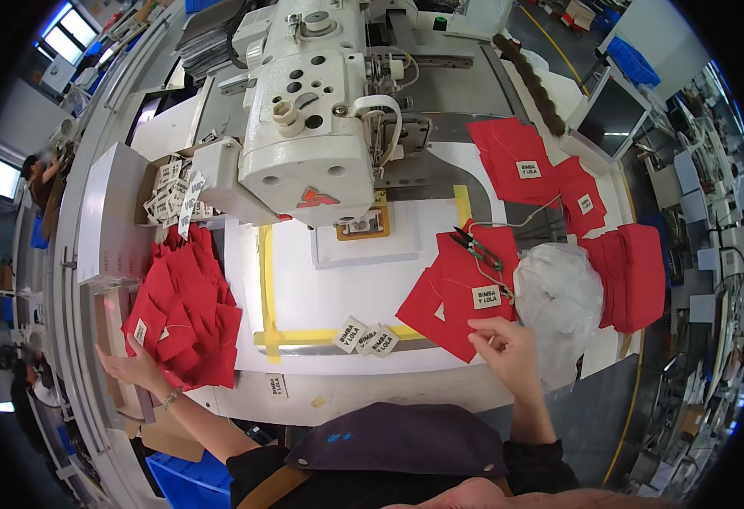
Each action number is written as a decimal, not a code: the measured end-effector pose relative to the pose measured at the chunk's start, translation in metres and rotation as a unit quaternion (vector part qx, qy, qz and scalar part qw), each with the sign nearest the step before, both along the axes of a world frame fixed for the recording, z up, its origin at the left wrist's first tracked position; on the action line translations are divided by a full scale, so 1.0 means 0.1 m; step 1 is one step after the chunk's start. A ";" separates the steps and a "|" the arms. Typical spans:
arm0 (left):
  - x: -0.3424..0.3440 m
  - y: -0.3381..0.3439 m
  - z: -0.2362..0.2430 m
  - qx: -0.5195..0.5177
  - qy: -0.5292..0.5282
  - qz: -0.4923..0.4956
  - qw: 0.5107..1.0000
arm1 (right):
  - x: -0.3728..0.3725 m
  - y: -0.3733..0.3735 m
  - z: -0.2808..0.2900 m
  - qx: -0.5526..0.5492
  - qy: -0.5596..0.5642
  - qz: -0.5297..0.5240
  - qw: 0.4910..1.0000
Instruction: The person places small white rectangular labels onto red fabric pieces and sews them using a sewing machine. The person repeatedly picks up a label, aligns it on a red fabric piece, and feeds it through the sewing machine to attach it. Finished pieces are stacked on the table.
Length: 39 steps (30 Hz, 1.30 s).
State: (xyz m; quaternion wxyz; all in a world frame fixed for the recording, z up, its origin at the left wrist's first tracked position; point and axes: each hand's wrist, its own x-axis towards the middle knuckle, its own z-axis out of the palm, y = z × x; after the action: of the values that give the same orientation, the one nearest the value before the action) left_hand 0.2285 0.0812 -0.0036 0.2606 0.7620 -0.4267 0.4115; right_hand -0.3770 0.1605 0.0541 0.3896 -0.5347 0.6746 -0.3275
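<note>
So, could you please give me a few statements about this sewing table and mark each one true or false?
1. The right hand touches the red fabric pieces with a white label. True.
2. The small black thread snips are held in the left hand. False: they lie on the red fabric, apart from both hands.
3. The left hand rests at the heap of red fabric pieces on the left. True.
4. The loose white woven labels lie under the white sewing machine head. False: they lie on the yellow tape line, near the table's front edge.
</note>
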 end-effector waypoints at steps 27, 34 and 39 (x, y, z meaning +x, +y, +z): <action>-3.37 -0.33 0.03 0.123 0.000 -0.696 0.707 | -0.93 0.43 -0.14 -0.009 0.335 -0.145 0.931; -3.35 -0.29 0.03 0.122 0.008 -0.701 0.703 | -1.00 0.35 -0.19 -0.076 0.342 -0.087 0.932; -3.35 -0.28 0.05 0.124 0.017 -0.705 0.698 | -1.06 0.36 -0.04 0.020 0.248 -0.163 0.955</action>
State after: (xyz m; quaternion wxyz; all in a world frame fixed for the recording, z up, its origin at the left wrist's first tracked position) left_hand -0.1061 0.0528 0.0012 0.3849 0.2708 -0.8815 0.0380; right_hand -0.4826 0.1960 0.0500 0.1618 -0.4745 0.8341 -0.2302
